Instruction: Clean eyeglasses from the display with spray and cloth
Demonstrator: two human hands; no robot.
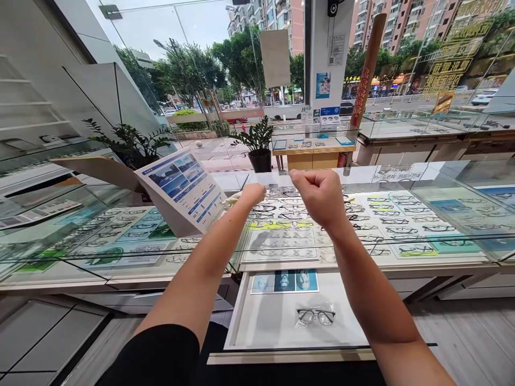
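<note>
Glasses lie with clear plastic in the opened drawer, not lifted out. Above the counter, my right hand curls, fingers together; my left hand's grip I can't tell.

Tall windows bring daylight over a grey plank floor.

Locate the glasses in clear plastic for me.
In the head view, the glasses lie right of centre near the bottom, inside the open drawer, on the near side of the blue-tinted photos.
</note>
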